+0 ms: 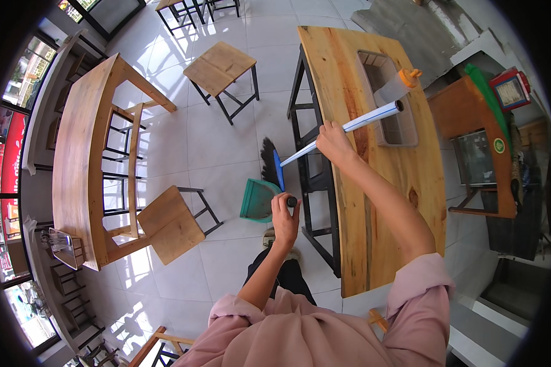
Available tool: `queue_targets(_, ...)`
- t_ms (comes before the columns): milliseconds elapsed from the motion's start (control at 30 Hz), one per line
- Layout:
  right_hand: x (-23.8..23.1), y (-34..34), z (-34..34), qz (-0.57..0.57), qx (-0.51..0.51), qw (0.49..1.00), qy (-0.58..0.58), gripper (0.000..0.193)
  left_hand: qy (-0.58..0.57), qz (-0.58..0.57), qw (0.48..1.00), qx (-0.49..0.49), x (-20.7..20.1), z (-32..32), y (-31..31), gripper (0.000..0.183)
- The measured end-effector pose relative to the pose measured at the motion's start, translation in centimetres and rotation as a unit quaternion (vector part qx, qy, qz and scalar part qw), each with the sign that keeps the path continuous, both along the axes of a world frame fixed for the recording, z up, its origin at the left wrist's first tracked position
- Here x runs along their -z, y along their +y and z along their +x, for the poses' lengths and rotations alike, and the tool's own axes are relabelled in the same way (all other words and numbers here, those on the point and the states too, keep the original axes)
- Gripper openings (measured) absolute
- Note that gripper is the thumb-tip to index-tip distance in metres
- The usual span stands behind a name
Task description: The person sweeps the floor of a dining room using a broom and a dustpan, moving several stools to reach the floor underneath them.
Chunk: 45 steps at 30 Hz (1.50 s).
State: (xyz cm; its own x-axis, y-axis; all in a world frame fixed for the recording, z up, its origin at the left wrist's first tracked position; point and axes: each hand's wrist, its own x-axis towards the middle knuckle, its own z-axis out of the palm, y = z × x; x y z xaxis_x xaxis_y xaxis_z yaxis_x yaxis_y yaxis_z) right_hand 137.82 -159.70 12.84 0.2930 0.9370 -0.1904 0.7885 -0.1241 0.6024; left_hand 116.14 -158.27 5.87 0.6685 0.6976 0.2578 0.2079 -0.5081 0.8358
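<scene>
My right hand (335,144) is closed round the blue-and-white striped stick of a broom (373,116), which slants across the edge of the wooden table. The broom's blue head with dark bristles is low over the tiled floor, beside the mouth of a green dustpan (248,199). In front of my body, my left hand (284,221) is wrapped round the dustpan's upright handle, whose black end sticks out by the thumb. Most of that handle is hidden by the hand. Whether the bristles touch the dustpan I cannot tell.
The wooden table (382,244) on the right bears a clear plastic tray (404,137) and an orange-capped bottle (393,88). Two square stools (220,66) and a long table (82,159) stand to the left. A wooden cabinet (459,110) is at the far right.
</scene>
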Motion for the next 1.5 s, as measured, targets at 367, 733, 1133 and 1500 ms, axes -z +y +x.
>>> queue_targets(367,1.4,1.6,1.4,-0.008,0.031,0.998,0.051,0.009,0.015,-0.007,1.000,0.003,2.4,0.8,0.3,0.030)
queue_targets(733,3.4,1.6,2.0,-0.062,0.079,0.994,0.030,0.015,0.048,-0.077,0.985,0.146,3.2,1.3,-0.8,0.031)
queue_targets(1133,3.1,0.4,2.2,-0.019,0.030,0.997,-0.072,0.028,-0.016,-0.125,0.971,0.205,2.2,0.8,-0.6,0.053)
queue_targets(1500,4.5,2.9,4.7,-0.008,0.050,0.992,-0.115,0.022,-0.141,-0.250,0.931,0.225,1.6,-0.8,1.2,0.054)
